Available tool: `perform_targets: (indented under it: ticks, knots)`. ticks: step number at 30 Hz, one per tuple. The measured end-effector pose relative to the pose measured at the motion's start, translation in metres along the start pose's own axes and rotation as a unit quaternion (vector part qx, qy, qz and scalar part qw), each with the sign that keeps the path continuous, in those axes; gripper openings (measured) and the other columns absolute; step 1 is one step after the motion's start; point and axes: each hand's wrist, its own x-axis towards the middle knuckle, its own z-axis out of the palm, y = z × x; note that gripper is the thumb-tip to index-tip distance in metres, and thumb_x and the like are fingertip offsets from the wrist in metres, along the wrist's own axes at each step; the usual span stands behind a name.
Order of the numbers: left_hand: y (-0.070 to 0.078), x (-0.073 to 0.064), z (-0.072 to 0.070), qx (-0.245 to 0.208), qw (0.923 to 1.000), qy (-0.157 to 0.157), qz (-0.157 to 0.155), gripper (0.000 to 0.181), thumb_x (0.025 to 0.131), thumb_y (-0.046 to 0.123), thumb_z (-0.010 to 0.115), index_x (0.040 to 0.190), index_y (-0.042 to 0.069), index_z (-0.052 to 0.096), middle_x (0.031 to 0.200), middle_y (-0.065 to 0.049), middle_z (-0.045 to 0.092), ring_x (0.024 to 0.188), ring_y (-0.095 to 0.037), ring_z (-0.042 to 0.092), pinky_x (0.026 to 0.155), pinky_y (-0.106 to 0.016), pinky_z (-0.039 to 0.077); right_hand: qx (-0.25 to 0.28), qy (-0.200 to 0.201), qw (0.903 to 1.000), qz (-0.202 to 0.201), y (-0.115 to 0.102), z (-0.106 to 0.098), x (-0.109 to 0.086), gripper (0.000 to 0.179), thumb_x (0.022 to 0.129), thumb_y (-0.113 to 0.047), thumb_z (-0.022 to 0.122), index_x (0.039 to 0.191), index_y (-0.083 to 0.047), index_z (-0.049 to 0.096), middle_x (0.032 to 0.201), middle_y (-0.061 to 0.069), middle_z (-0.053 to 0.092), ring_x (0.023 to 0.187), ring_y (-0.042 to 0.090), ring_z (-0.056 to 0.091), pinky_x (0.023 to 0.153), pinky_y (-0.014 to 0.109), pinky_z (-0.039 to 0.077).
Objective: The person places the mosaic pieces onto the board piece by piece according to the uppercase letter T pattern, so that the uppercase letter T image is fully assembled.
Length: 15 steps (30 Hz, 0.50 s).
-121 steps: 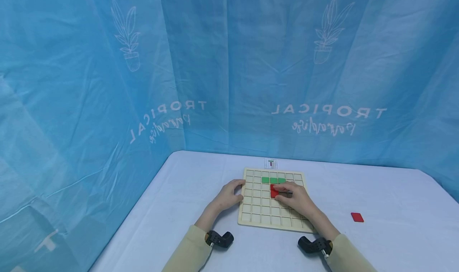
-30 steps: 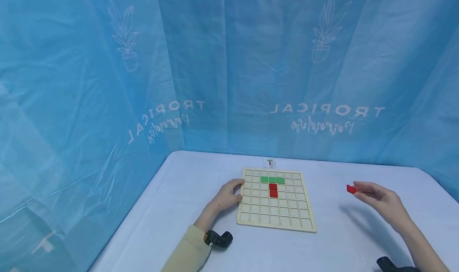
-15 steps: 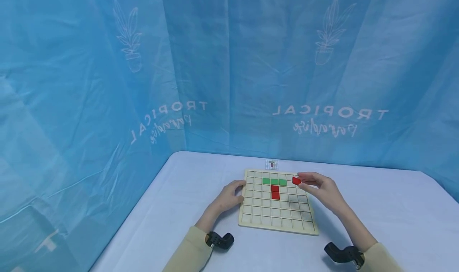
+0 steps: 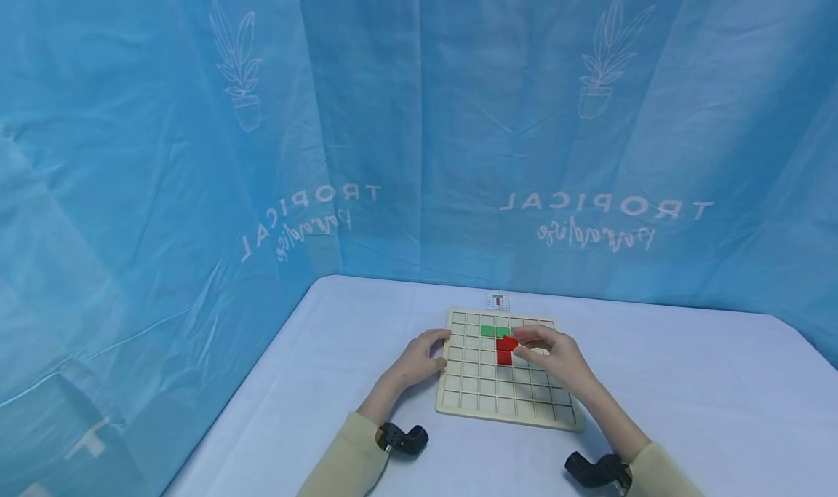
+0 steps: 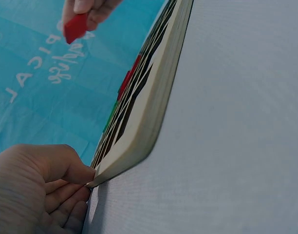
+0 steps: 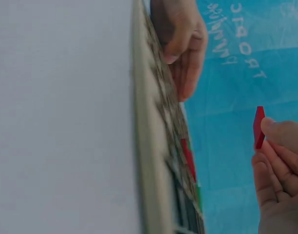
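Observation:
My right hand (image 4: 548, 351) pinches a red square tile (image 6: 258, 127) between thumb and fingertips, close over the pale wooden grid board (image 4: 478, 391). In the head view this tile overlaps the upper of two red tiles (image 4: 504, 358) set one below the other in the grid. Above these is a row of green tiles (image 4: 495, 331), its right end covered by my right fingers. My left hand (image 4: 417, 355) holds the board's left edge, and the left wrist view shows the thumb (image 5: 81, 173) on the edge with the other fingers curled under it.
A small printed card (image 4: 497, 301) with a T shape on a grid lies just behind the board. A white cloth (image 4: 687, 380) covers the table. Blue curtains (image 4: 458, 155) with mirrored lettering hang behind and to the left.
My right hand left the red tiles on the board, picked up the loose red tile from the table at right and carried it left over the grid. The left hand stays at the edge.

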Motion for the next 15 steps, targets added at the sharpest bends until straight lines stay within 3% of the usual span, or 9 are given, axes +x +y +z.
perform_targets:
  ticks: [6,15]
  knots:
    - [-0.001,0.0,0.0,0.001,1.0,0.0,0.0,0.058,0.081,0.003,0.059,0.137,0.002,0.046,0.141,-0.012,0.044,0.133,-0.026,0.037,0.109,-0.039,0.031,0.005,-0.009,0.9996,-0.025,0.016,0.01,-0.004,0.035,0.082,-0.016,0.073,0.113,-0.004,0.065,0.11,0.006,0.066,0.097,0.022,0.063,0.084,0.03,0.054]
    - [-0.001,0.0,0.0,-0.007,1.0,0.002,0.003,0.057,0.082,0.002,0.059,0.137,0.001,0.045,0.141,-0.013,0.044,0.132,-0.028,0.037,0.109,-0.041,0.032,-0.08,-0.015,0.9937,-0.076,0.036,0.023,-0.01,0.032,0.079,-0.015,0.077,0.109,-0.013,0.069,0.107,-0.004,0.065,0.093,0.015,0.064,0.081,0.03,0.055]
